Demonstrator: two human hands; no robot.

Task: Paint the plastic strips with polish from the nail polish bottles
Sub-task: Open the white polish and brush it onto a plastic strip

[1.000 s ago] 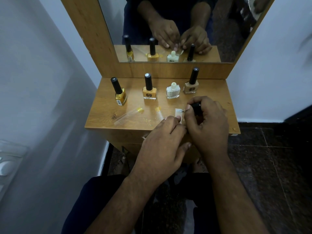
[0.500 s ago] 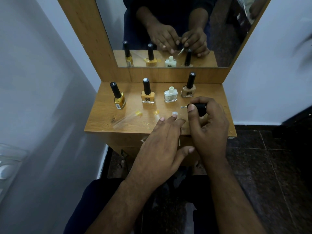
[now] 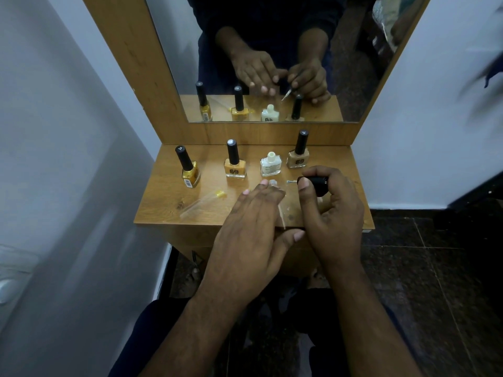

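Lifted clear of the strip since a second ago, the brush now hangs level just above the wooden surface, its wet tip pointing left toward the white-painted end of the plastic strip. Right hand is curled round the black cap, thumb on top, pinching it. Left hand has flattened out, fingers straight and spread, fingertips resting on the strip and pinning it to the surface; thumb sticks out toward the right wrist. The two hands sit close but apart.

Back row, left to right: gold bottle tilted slightly, orange bottle, the uncapped white bottle with its neck bare, and the beige bottle, all capped in black but the white one. Another clear strip with a yellow tip lies off to the left, apart from the hands. Mirror behind shows both hands and the bottles reflected
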